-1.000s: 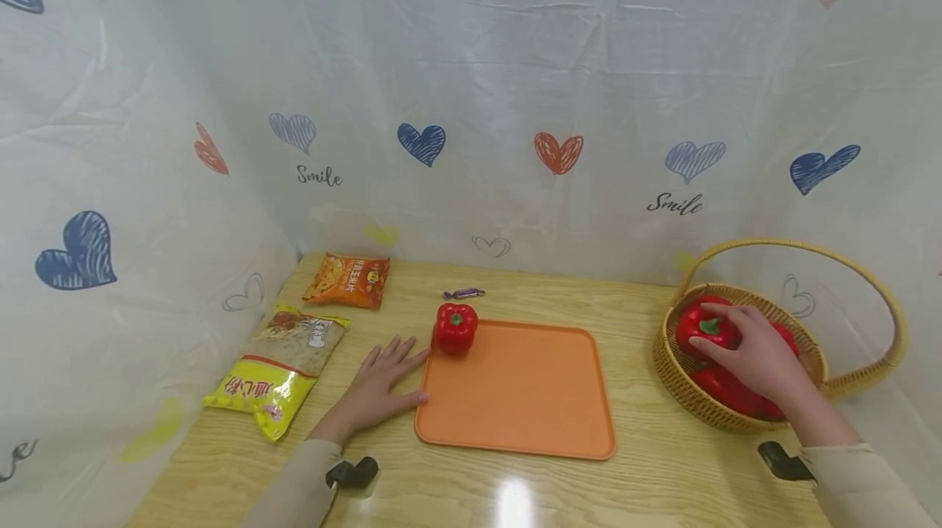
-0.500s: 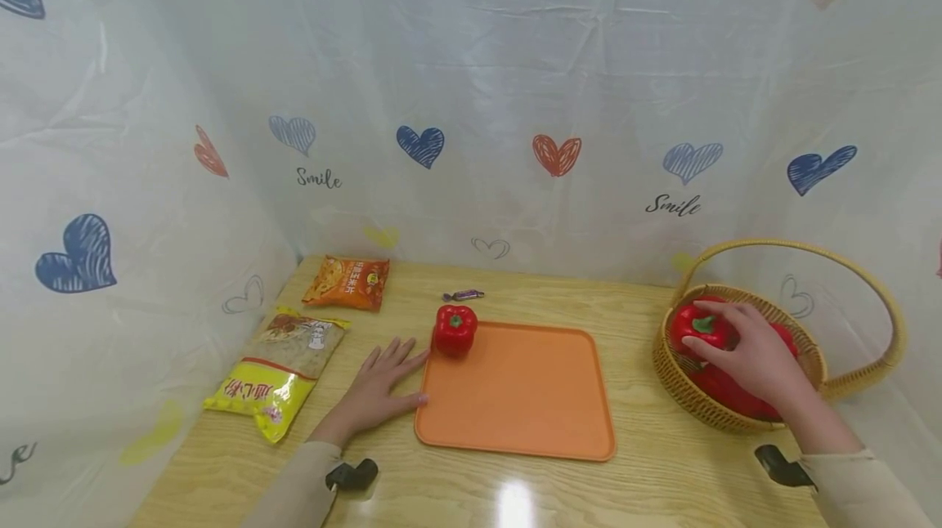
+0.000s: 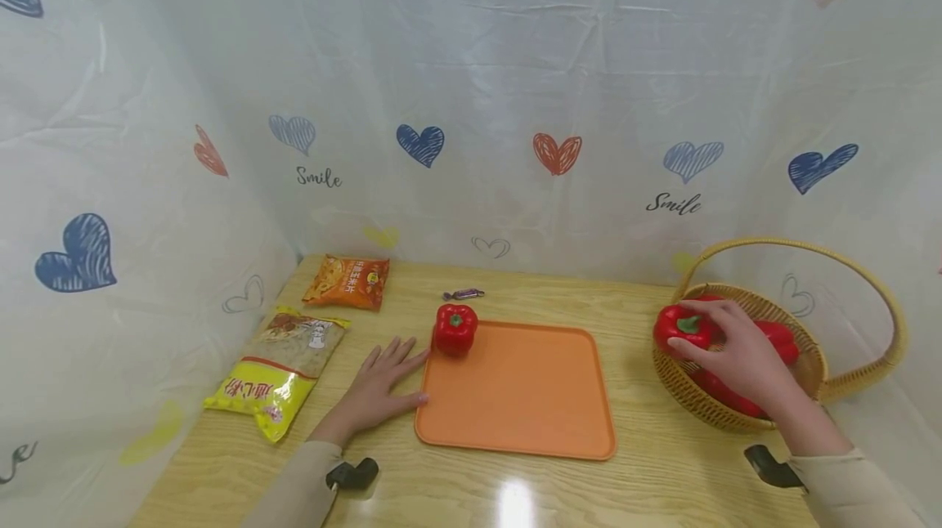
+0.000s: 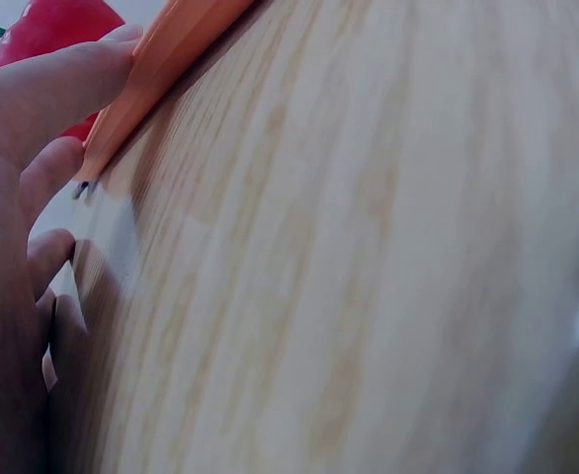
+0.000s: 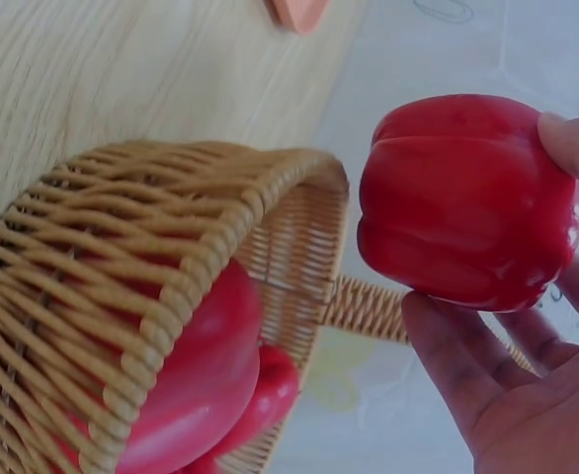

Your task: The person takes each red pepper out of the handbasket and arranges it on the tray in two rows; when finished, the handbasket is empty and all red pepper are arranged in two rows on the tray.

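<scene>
My right hand (image 3: 746,352) grips a red bell pepper (image 3: 671,332) with a green stem, above the left rim of the wicker basket (image 3: 680,393). In the right wrist view the held pepper (image 5: 462,202) is outside the basket's mouth, pinched between thumb and fingers. More red peppers (image 5: 196,385) lie inside the basket, partly hidden by its wall. My left hand (image 3: 368,397) rests with fingers spread on the table, thumb at the left edge of the orange tray (image 3: 522,393). Another red bell pepper (image 3: 455,336) stands on the tray's far left corner.
A yellow pasta bag (image 3: 275,369) and an orange snack bag (image 3: 347,281) lie at the left of the wooden table (image 3: 412,487). Behind the tray lies a small purple wrapped candy (image 3: 464,294). The basket's tall handle (image 3: 798,245) arches over it. A patterned curtain (image 3: 486,103) hangs behind.
My right hand has moved left with the bell pepper, from inside the basket to over its left rim. My left hand, the tray and its pepper stay put.
</scene>
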`<act>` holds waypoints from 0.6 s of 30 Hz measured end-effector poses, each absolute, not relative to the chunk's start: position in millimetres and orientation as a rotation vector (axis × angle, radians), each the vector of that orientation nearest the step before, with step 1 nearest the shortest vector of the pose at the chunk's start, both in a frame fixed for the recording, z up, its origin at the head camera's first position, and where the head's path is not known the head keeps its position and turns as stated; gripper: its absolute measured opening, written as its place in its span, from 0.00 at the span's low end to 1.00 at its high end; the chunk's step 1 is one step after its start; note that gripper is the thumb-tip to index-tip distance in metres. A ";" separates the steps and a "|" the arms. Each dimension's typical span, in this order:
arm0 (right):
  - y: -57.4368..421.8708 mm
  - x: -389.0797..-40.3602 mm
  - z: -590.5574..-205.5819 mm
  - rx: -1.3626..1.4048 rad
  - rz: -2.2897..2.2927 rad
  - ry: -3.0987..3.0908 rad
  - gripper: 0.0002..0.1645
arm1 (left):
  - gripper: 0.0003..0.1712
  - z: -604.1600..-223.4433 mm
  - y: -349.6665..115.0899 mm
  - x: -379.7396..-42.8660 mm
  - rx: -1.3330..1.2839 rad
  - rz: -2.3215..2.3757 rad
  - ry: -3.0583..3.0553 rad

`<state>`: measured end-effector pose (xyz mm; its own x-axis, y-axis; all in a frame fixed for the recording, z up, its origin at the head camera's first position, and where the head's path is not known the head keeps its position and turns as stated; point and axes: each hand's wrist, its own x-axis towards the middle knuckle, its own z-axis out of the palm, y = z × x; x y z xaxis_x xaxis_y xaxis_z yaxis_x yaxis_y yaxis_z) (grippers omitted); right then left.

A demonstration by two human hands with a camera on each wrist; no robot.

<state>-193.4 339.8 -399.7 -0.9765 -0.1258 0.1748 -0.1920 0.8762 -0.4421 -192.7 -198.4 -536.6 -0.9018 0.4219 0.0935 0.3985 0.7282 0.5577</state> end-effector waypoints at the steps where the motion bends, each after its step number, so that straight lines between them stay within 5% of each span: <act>1: 338.3 -193.3 -400.0 0.250 0.713 -2.906 0.43 | 0.45 -537.1 -198.5 -192.8 0.686 0.916 2.886; 18: 312.5 -196.3 -414.7 0.364 0.747 -2.889 0.41 | 0.45 -537.1 -198.8 -193.0 0.686 0.904 2.888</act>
<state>-196.3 312.5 -414.7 -0.9617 -0.1980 0.1893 -0.2650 0.8479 -0.4592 -193.0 -198.8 -537.1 -0.9015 0.4227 0.0925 0.4001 0.7327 0.5505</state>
